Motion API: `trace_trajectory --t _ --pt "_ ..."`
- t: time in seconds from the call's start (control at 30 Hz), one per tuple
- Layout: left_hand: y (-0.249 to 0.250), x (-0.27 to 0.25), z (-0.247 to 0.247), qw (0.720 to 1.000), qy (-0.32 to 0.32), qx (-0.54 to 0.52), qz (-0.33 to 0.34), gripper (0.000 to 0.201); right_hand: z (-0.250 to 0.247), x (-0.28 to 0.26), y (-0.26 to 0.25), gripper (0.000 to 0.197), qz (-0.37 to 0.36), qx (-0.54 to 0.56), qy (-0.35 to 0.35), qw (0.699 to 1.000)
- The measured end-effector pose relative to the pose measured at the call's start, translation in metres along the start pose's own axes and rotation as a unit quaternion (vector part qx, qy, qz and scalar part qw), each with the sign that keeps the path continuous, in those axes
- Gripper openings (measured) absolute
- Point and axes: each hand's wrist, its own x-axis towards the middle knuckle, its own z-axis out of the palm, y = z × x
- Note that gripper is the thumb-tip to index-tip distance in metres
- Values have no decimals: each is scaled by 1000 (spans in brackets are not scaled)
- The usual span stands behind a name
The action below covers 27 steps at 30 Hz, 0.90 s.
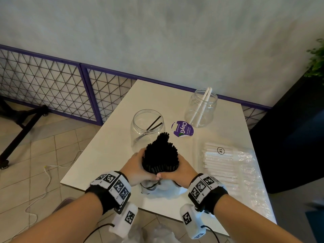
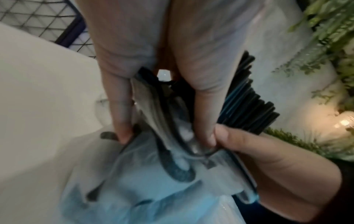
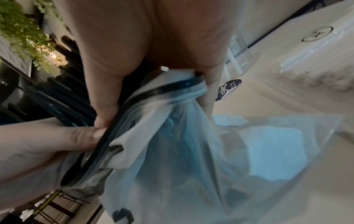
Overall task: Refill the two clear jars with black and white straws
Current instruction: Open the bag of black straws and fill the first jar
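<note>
A thick bundle of black straws (image 1: 160, 153) stands upright over the table's near edge. My left hand (image 1: 138, 168) and right hand (image 1: 178, 171) wrap around its lower part from either side, thumbs meeting in front. Its clear plastic bag (image 1: 163, 188) is bunched down below my hands; the bag (image 2: 145, 174) and the bag (image 3: 182, 144) fill both wrist views. Just behind the bundle stands a clear jar (image 1: 147, 128) holding two black straws. Farther back right, a second clear jar (image 1: 201, 107) holds two white straws. A pack of white straws (image 1: 222, 163) lies on the right.
A purple and white round lid (image 1: 182, 128) lies between the jars on the white table (image 1: 108, 155). A purple-framed wire fence (image 1: 52, 81) runs behind. A black stand (image 1: 21, 123) and a white cable (image 1: 47, 172) lie on the tiled floor at left. A plant (image 1: 315, 58) is at right.
</note>
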Motion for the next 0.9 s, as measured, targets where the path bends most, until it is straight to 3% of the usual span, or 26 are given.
trace_trajectory --t 0.1,0.17,0.23,0.3,0.37,0.53,0.63,0.73,0.83,0.9 --pt "3 -9 -13 998 47 -42 27 92 0 -2 0 67 2 62 12 998" --pt "1 -14 -22 996 74 -48 32 84 -1 -1 -2 54 7 85 3 996" --pt "-7 -17 -28 994 100 -33 12 77 3 3 -2 41 17 72 0 997" --pt "-19 -18 -31 992 120 10 -29 73 10 7 1 42 29 59 3 998" --pt "-30 -19 -34 991 121 28 -56 73 16 12 7 45 42 53 6 998" --pt "-23 -22 -39 990 132 52 -13 78 16 20 -5 19 31 40 11 999" --pt "-11 -24 -50 989 146 37 -14 71 19 25 -13 19 8 22 24 999" --pt "-15 -24 -57 990 139 30 -17 68 22 22 -17 35 -1 -24 -2 1000" --pt "-22 -26 -58 991 130 11 -19 68 16 14 -21 73 -59 -101 -50 992" --pt "-26 -26 -57 991 129 -5 -17 71 17 6 -24 95 -90 -141 -31 985"
